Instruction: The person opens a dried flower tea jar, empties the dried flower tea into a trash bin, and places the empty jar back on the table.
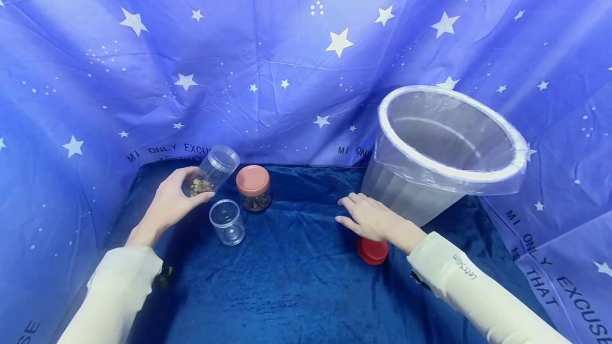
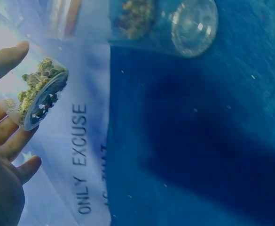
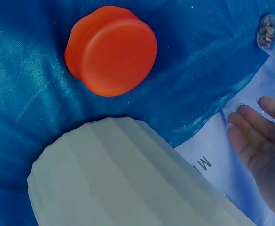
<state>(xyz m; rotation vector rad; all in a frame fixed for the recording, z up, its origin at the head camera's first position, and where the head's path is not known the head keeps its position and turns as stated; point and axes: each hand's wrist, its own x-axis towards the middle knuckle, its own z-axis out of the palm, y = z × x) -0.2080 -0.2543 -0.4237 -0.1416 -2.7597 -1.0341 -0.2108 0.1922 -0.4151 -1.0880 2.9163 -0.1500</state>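
My left hand [image 1: 169, 200] grips a clear plastic jar [image 1: 217, 169] by its lower part, thumb on one side and fingers on the other. The jar has no lid and leans to the right, with yellowish-green and reddish dried buds [image 2: 38, 84] gathered at its bottom. Just below its mouth side, a second clear jar [image 1: 228, 224] stands lidless on the cloth with nothing visible inside. My right hand [image 1: 370, 216] hovers with loosely bent fingers and holds nothing. Beneath that wrist lie red lids [image 1: 374, 251], one overlapping another; they also show as red lids [image 3: 118, 56] in the right wrist view.
A jar with a pinkish-orange lid [image 1: 253, 185] and dark dried contents stands behind the lidless jar. At the right, a tall pale bin [image 1: 406, 190] with a clear liner leans beside my right hand. Dark blue cloth [image 1: 287, 280] covers the table; a starry curtain [image 1: 287, 110] encloses it.
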